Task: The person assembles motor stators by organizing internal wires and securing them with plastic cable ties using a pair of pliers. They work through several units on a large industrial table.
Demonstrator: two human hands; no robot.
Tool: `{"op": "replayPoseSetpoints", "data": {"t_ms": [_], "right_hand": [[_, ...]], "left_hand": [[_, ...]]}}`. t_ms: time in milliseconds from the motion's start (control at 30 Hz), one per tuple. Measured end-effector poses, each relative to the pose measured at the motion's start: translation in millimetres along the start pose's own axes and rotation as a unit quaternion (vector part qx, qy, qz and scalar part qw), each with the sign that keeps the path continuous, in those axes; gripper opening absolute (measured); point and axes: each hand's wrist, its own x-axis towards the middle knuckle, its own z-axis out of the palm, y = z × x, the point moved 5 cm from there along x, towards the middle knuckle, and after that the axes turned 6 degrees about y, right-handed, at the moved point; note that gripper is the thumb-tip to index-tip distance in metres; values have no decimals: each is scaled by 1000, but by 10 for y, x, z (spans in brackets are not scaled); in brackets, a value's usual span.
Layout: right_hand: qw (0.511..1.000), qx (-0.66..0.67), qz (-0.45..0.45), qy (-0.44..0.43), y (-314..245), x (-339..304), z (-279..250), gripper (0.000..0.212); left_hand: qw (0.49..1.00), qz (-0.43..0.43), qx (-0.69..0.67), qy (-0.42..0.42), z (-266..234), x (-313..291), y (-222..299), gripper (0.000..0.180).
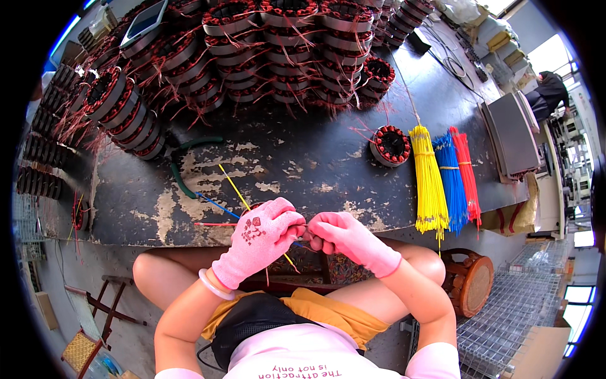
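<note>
Both hands wear pink knit gloves and meet at the table's near edge. My left hand (pixel 262 239) is closed, thumb and fingers pinching thin wires. A wound motor stator, mostly hidden, lies beneath it. Around that hand stick out a yellow lead wire (pixel 234 187), a blue lead wire (pixel 218 206) and a red lead wire (pixel 213 224). My right hand (pixel 353 240) is closed too, fingertips pinching the thin wire ends beside the left fingertips. The exact join between the fingers is too small to make out.
Stacked stators (pixel 287 50) fill the table's back and left. A single stator (pixel 391 146) stands right of centre, beside bundles of yellow wires (pixel 429 183), blue wires (pixel 449 177) and red wires (pixel 466 170). Green-handled pliers (pixel 183 178) lie left. A wooden drum-shaped stool (pixel 470 282) stands below right.
</note>
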Motion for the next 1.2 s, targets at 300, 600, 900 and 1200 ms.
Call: {"op": "replayPoseSetpoints", "data": {"t_ms": [300, 600, 900, 1200], "right_hand": [[976, -163, -83, 122, -111, 18, -38, 20], [646, -520, -466, 308, -375, -309, 128, 23], [999, 48, 7, 20, 82, -35, -3, 22], [904, -309, -256, 148, -151, -26, -30, 20]], "left_hand": [[1000, 0, -9, 0, -8, 29, 32, 18], [1000, -9, -20, 13, -4, 12, 21, 18], [1000, -8, -23, -10, -20, 18, 12, 21], [1000, 15, -6, -1, 8, 41, 30, 21]]}}
